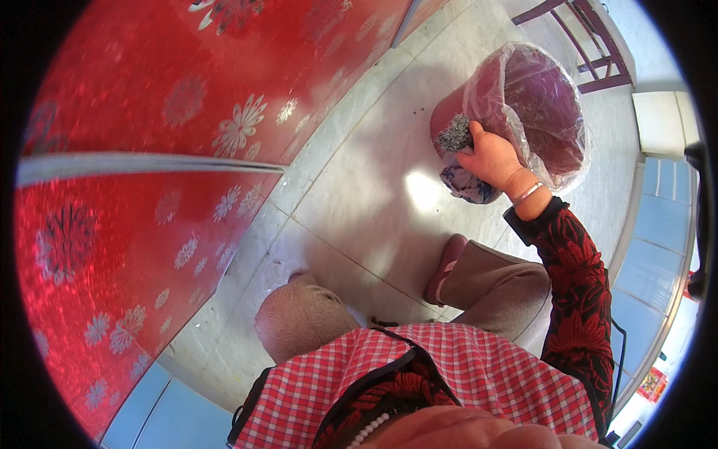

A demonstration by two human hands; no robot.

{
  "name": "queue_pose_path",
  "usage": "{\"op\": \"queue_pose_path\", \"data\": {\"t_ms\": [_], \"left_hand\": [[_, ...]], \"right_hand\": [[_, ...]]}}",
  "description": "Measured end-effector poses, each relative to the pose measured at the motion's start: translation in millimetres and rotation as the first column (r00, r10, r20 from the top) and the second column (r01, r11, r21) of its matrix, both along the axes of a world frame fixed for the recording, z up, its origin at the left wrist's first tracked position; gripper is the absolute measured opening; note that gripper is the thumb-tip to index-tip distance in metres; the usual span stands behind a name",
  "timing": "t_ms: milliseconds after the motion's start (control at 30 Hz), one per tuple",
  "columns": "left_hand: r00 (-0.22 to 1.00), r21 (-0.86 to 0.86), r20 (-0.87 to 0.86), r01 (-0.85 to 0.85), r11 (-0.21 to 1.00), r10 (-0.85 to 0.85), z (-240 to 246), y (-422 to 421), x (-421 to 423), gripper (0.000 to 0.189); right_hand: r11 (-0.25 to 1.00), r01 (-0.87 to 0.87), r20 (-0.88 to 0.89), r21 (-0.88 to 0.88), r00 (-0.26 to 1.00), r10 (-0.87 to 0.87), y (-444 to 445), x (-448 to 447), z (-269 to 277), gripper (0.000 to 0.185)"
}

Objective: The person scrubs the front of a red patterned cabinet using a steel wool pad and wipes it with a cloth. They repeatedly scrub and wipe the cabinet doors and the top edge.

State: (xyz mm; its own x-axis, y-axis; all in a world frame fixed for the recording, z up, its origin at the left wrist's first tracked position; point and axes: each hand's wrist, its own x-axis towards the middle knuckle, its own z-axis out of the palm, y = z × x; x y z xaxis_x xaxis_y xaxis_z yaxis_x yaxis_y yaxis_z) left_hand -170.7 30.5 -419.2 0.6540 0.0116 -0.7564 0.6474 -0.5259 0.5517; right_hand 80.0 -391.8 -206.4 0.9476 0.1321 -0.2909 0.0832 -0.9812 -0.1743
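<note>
My right hand (495, 160) grips a grey steel-wool scourer (455, 134) between thumb and fingers. It is held in front of the outer side of a dark pink waste bin (446, 112); I cannot tell whether the scourer touches the bin. Just below the hand is a crumpled cloth (470, 185) with a blue pattern, partly hidden by the fingers; whether they hold it too is unclear. A clear plastic liner (507, 120) covers the bin's rim and hangs over its outside. The bin's mouth faces right and towards me. My left hand is out of view.
Red glossy cabinet doors (185, 112) with silver flowers run along the left. Pale floor tiles (359, 185) lie underfoot, with small dark specks beside the bin. Beyond the bin stands a dark red frame (603, 45). Blue tiled surfaces (656, 241) line the right.
</note>
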Motion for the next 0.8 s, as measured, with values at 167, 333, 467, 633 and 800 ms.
{"op": "queue_pose_path", "data": {"t_ms": [167, 333, 467, 633, 800], "left_hand": [[1.0, 0.001, -0.006, 0.003, 1.0, -0.003, 3.1, -3.7, 13.6, 0.031], [1.0, 0.006, -0.001, 0.004, 1.0, -0.004, 4.5, -4.7, 24.1, 0.031], [1.0, 0.013, 0.011, 0.011, 1.0, -0.011, 9.5, -1.7, 25.5, 0.032], [0.997, 0.049, -0.032, 0.077, 0.996, -0.076, 11.3, 14.4, -0.9, 0.032], [0.959, 0.134, -0.129, 0.268, 0.954, -0.251, -3.9, 63.6, -89.0, 0.032]], "right_hand": [[0.999, 0.038, -0.013, 0.011, 0.999, -0.038, -11.5, 23.8, -12.2, 0.044], [0.995, 0.096, 0.014, -0.001, 0.995, -0.096, -28.2, 43.1, -27.8, 0.044], [0.987, 0.156, 0.005, 0.044, 0.988, -0.157, -36.3, 55.1, -26.6, 0.053], [0.922, 0.132, 0.157, 0.363, 0.967, -0.2, -35.8, 46.0, -12.7, 0.053], [0.698, 0.008, 0.154, 0.716, 0.973, -0.169, -18.0, 5.4, 27.6, 0.055]]}}
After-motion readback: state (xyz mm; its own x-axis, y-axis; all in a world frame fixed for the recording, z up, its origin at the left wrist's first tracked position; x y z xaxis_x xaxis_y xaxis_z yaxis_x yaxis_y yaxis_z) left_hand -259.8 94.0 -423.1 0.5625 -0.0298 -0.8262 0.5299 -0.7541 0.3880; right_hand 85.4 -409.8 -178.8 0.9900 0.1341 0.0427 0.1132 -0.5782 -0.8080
